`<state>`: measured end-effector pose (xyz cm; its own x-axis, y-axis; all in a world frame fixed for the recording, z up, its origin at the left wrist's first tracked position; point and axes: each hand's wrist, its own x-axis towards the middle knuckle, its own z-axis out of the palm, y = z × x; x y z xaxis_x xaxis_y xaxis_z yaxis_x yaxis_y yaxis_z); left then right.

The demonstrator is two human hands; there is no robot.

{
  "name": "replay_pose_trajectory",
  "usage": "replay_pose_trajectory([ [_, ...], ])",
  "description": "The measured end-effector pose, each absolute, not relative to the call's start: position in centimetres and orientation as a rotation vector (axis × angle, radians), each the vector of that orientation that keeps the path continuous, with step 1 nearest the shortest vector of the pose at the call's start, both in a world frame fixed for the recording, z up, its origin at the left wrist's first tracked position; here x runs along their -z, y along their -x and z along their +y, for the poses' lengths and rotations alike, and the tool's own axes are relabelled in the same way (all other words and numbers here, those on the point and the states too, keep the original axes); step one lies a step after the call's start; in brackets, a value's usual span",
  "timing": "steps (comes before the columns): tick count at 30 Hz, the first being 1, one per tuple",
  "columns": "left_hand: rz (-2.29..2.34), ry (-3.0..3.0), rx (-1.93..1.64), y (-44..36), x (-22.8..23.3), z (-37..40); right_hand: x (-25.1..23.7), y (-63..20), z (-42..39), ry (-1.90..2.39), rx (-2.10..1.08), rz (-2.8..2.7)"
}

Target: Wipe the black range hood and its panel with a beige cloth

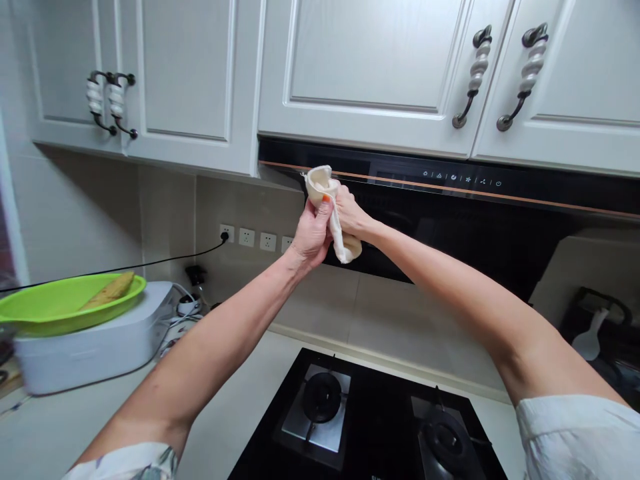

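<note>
We've got both hands up at the range hood (450,200), the left hand (311,233) and right hand (350,212) each with fingers clamped around the cream cloth (320,181), its long axis running upright between them, bunched against the hood's left end.

The cloth (330,210) sat before the hood (450,200); the stove (370,420) lay at six o'clock, the bowl (60,303) at nine.

Bright even daylight, soft shadows under cabinets (190,80), wide-angle bowing at edges, sharp focus
</note>
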<state>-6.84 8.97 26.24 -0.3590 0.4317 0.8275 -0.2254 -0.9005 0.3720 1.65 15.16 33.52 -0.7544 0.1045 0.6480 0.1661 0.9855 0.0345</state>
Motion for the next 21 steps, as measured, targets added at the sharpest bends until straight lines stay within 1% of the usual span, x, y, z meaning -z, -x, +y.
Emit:
replay_pose_trajectory([
  [3,0.498,-1.461,-2.374,7.1,-25.5,9.1,-31.3,-6.0,15.5,0.362,0.020,-2.364],
  [5,0.730,-1.410,-2.560,8.2,-26.1,8.9,-29.1,-9.6,16.1,0.356,-0.028,-2.341],
  [8,1.031,-1.227,-2.941,11.2,-29.3,8.1,-23.5,-15.1,17.3,0.360,-0.069,-2.222],
  [10,1.180,-1.129,-3.062,13.4,-32.2,7.7,-18.6,-18.0,18.2,0.474,-0.096,-2.095],
  [13,1.423,-1.155,-3.024,15.5,-35.7,8.3,-11.4,-20.8,19.1,0.721,-0.247,-1.942],
  [15,1.563,-1.234,-2.940,15.1,-36.6,9.6,-7.4,-21.6,19.3,0.811,-0.318,-1.854],
  [19,1.715,-1.432,-2.769,10.5,-35.4,13.6,0.1,-22.2,19.5,0.865,-0.350,-1.764],
  [21,1.728,-1.695,-2.670,7.3,-33.9,15.5,4.6,-22.5,20.0,0.938,-0.344,-1.766],
])
